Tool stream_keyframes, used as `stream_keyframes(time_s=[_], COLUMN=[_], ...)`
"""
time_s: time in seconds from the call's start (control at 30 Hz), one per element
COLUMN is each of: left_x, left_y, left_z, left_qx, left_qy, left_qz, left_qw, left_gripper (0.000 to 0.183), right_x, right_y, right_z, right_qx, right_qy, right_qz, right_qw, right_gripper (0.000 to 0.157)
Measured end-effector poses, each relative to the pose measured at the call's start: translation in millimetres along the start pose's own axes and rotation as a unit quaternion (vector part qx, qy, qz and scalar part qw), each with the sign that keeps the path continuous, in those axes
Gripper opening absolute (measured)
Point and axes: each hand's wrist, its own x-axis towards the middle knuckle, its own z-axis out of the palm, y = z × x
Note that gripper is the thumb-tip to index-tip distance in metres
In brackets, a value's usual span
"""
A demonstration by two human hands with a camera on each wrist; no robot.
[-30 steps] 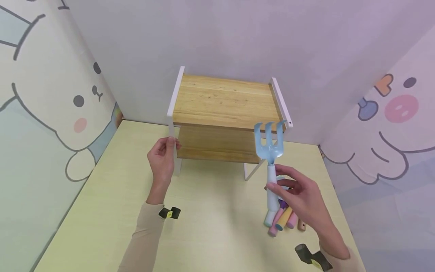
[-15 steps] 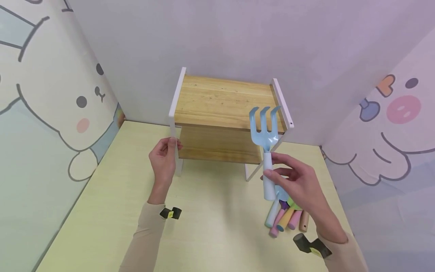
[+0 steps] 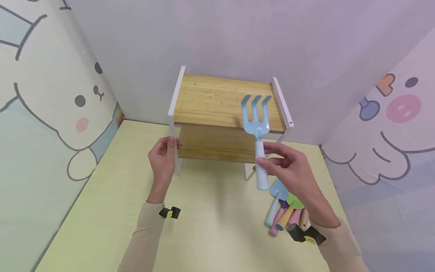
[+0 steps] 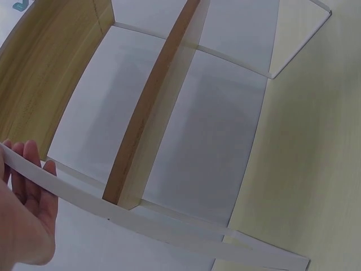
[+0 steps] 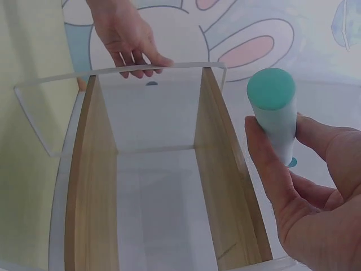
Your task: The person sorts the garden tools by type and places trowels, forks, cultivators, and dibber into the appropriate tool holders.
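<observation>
A light blue garden hand fork (image 3: 256, 124) with three curved tines stands upright in my right hand (image 3: 289, 166), its pale handle pinched between thumb and fingers. It is held in front of the right half of a two-tier wooden shelf (image 3: 221, 100) with white side frames. The handle's teal end (image 5: 272, 89) faces the right wrist camera. My left hand (image 3: 163, 156) grips the shelf's left white upright (image 4: 73, 192), fingers on the inner side and thumb in front. Below my right hand lies a pile of garden tools, with a blue trowel (image 3: 279, 190) on it.
Beside the trowel in the pile are a green tool head (image 3: 295, 201), a yellow handle (image 3: 284, 219), pink handles and a wooden handle (image 3: 303, 220). The shelf stands on a pale yellow table (image 3: 204, 234) against a plain back wall. Cartoon-printed walls flank both sides.
My right hand has moved the hand fork up and to the left, away from the pile and nearer the shelf. The left hand stays on the upright.
</observation>
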Motion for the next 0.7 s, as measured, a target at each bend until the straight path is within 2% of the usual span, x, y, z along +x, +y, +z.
stream_keyframes(time_s=[0.17,0.4,0.7], left_x=[-0.1,0.4,0.0], left_y=[2.0,1.5,0.7], left_z=[-0.7,-0.7,-1.2], left_qx=[-0.015,0.002,-0.010], left_qy=[-0.001,-0.004,-0.004], left_qz=[0.001,0.002,0.004], left_qw=[0.9999,1.0000,0.9999], left_gripper=[0.027,0.028,0.027], right_x=[9,23,40], right_y=[-7,-18,-26], right_z=[1.8,3.2,6.9], right_qx=[0.023,0.012,0.017], right_qy=[-0.005,-0.005,-0.014], right_qz=[0.005,0.011,0.023], right_qw=[1.000,1.000,1.000], right_gripper=[0.041,0.043,0.044])
